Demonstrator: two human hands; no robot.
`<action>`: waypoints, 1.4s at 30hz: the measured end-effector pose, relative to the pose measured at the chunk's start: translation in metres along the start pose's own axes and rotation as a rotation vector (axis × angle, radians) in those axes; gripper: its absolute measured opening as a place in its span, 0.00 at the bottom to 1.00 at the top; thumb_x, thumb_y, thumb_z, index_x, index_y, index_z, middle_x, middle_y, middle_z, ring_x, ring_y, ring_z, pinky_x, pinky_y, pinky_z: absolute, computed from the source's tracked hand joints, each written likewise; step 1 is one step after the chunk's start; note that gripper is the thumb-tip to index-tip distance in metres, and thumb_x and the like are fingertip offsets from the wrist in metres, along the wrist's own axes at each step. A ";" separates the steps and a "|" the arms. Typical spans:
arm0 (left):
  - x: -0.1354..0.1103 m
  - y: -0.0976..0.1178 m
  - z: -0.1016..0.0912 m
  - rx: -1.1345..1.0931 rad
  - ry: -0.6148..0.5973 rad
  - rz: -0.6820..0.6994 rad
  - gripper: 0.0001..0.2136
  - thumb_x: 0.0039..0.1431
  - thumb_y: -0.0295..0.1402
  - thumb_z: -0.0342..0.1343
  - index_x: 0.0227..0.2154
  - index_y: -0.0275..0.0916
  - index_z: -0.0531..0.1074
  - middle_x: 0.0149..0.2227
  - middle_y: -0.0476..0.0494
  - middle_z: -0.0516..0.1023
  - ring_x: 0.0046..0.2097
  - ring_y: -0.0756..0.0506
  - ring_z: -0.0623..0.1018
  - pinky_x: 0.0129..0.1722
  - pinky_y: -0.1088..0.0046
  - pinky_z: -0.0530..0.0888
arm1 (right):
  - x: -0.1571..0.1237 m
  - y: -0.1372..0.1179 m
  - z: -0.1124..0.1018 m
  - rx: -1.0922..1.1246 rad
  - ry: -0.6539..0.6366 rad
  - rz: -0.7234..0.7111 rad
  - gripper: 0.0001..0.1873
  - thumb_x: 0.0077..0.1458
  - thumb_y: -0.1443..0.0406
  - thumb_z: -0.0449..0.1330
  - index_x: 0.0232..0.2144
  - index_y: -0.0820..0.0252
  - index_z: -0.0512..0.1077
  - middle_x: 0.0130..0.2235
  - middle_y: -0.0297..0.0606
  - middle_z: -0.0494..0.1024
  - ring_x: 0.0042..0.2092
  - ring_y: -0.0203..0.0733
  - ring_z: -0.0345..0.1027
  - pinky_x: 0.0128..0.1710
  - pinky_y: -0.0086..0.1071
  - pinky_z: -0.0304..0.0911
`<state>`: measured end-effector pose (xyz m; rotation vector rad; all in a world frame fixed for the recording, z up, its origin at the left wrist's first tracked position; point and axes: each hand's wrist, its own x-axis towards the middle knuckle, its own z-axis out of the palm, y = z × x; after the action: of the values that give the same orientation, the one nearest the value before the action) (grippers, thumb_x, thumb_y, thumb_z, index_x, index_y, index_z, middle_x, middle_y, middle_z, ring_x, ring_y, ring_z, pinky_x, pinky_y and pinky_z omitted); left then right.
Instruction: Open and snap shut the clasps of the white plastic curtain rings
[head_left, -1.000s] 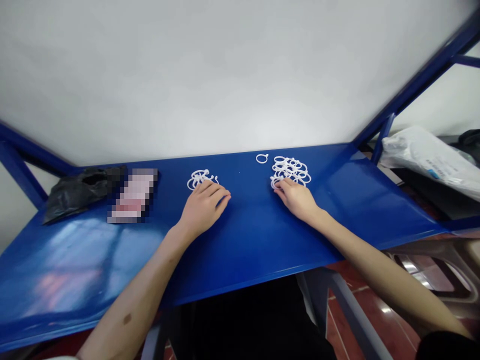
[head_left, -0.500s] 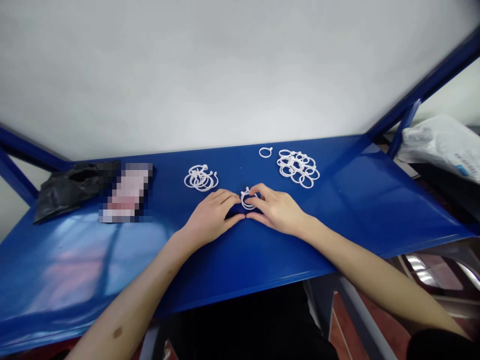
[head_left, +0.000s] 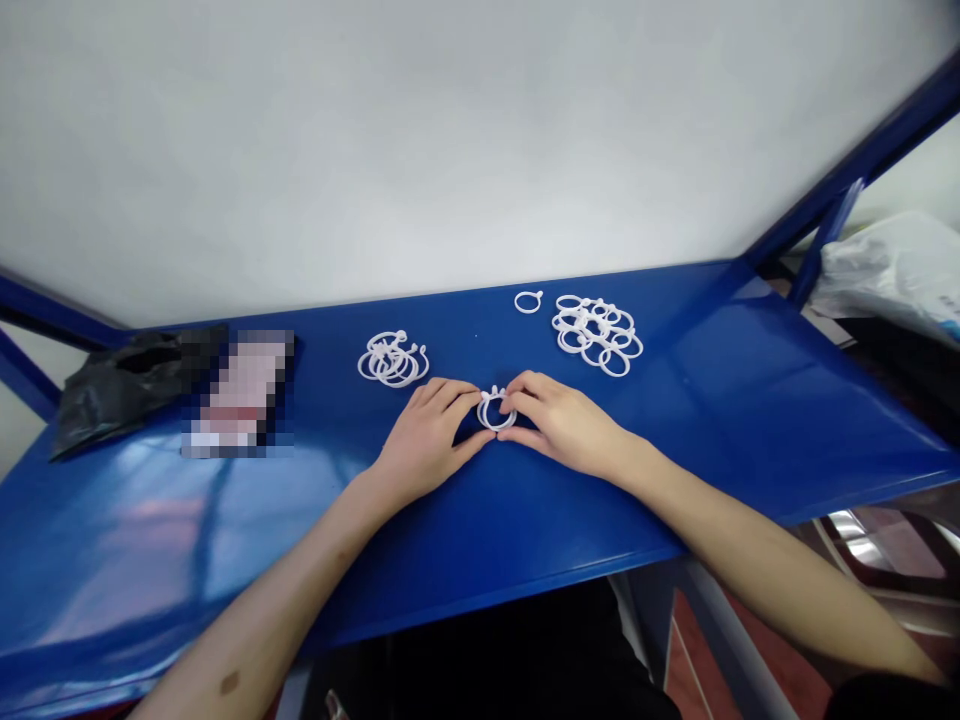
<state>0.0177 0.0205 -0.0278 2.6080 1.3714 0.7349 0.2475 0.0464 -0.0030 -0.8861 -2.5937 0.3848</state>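
Observation:
Two or so white curtain rings [head_left: 496, 424], thin hoops with small knobs at the top, lie together between my hands, close to the tabletop. From the left, my left hand [head_left: 429, 438] has its thumb and fingertips against their rim. The fingers of my right hand [head_left: 562, 425] pinch them from the other side, with the thumb low near the other thumb. A loose pile of such rings [head_left: 392, 362] lies beyond my left hand. Farther right is a wider cluster of rings [head_left: 598, 334], and one single ring [head_left: 529, 302] sits apart beside it.
The blue tabletop [head_left: 480, 530] runs up to a pale wall [head_left: 465, 150]. At the left lie a crumpled black plastic bag [head_left: 112, 395] and a pixelated flat object [head_left: 244, 385]. Blue frame bars rise at both ends. A white plastic bag [head_left: 892, 270] is at the far right.
Both hands stay at the rings, which now show more fully as a round hoop between the fingertips. The right fingers have shifted slightly outward. The view has turned a little.

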 end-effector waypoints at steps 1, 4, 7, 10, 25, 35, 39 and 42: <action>0.000 0.000 0.001 -0.003 0.009 -0.005 0.14 0.65 0.39 0.58 0.49 0.38 0.72 0.49 0.39 0.77 0.51 0.40 0.74 0.53 0.57 0.72 | 0.000 -0.001 0.001 -0.023 0.016 0.008 0.15 0.64 0.57 0.59 0.44 0.64 0.74 0.46 0.47 0.74 0.45 0.47 0.73 0.44 0.42 0.73; 0.000 0.001 0.002 -0.008 0.025 -0.016 0.14 0.65 0.41 0.58 0.48 0.38 0.72 0.47 0.40 0.77 0.51 0.40 0.73 0.52 0.58 0.72 | 0.000 -0.003 0.003 -0.068 0.046 0.034 0.16 0.66 0.56 0.57 0.40 0.64 0.74 0.47 0.47 0.73 0.39 0.43 0.73 0.39 0.40 0.73; -0.001 0.001 0.003 0.000 0.027 -0.019 0.13 0.65 0.41 0.58 0.47 0.38 0.73 0.47 0.41 0.78 0.50 0.40 0.73 0.51 0.58 0.72 | 0.001 -0.004 0.005 -0.069 0.043 0.053 0.16 0.66 0.56 0.56 0.38 0.63 0.75 0.50 0.47 0.72 0.37 0.40 0.73 0.36 0.39 0.73; -0.001 0.002 0.004 0.017 0.029 -0.022 0.12 0.64 0.38 0.59 0.46 0.38 0.73 0.47 0.41 0.78 0.50 0.40 0.73 0.50 0.59 0.72 | 0.002 -0.005 0.006 -0.028 0.030 0.073 0.17 0.66 0.56 0.57 0.35 0.63 0.75 0.52 0.47 0.70 0.38 0.40 0.74 0.38 0.40 0.74; -0.001 0.009 0.003 0.129 0.093 0.031 0.12 0.66 0.40 0.56 0.43 0.36 0.75 0.44 0.41 0.80 0.47 0.40 0.74 0.47 0.60 0.71 | 0.000 -0.009 -0.001 -0.057 -0.061 0.052 0.08 0.66 0.68 0.57 0.37 0.64 0.76 0.58 0.50 0.69 0.43 0.45 0.73 0.42 0.44 0.74; 0.000 0.015 0.001 0.236 0.191 0.205 0.09 0.67 0.36 0.56 0.42 0.36 0.73 0.46 0.39 0.80 0.44 0.42 0.76 0.44 0.63 0.69 | 0.000 -0.012 0.003 -0.167 -0.045 -0.059 0.13 0.69 0.69 0.49 0.38 0.63 0.74 0.52 0.48 0.73 0.44 0.45 0.68 0.44 0.41 0.68; 0.003 0.012 -0.001 0.219 0.037 0.357 0.10 0.71 0.31 0.49 0.33 0.39 0.72 0.35 0.47 0.80 0.37 0.46 0.75 0.38 0.66 0.65 | -0.001 -0.009 0.002 -0.253 -0.070 -0.183 0.13 0.70 0.69 0.49 0.38 0.64 0.73 0.44 0.44 0.77 0.38 0.43 0.68 0.40 0.39 0.65; 0.005 0.011 -0.003 0.219 0.014 0.340 0.14 0.72 0.31 0.47 0.29 0.39 0.70 0.29 0.48 0.76 0.33 0.46 0.72 0.34 0.65 0.61 | 0.000 -0.009 0.003 -0.289 -0.074 -0.228 0.13 0.69 0.70 0.49 0.36 0.64 0.73 0.37 0.42 0.77 0.36 0.42 0.67 0.38 0.37 0.63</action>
<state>0.0273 0.0170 -0.0203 3.0603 1.0766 0.6730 0.2416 0.0388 -0.0029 -0.6623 -2.8262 -0.0224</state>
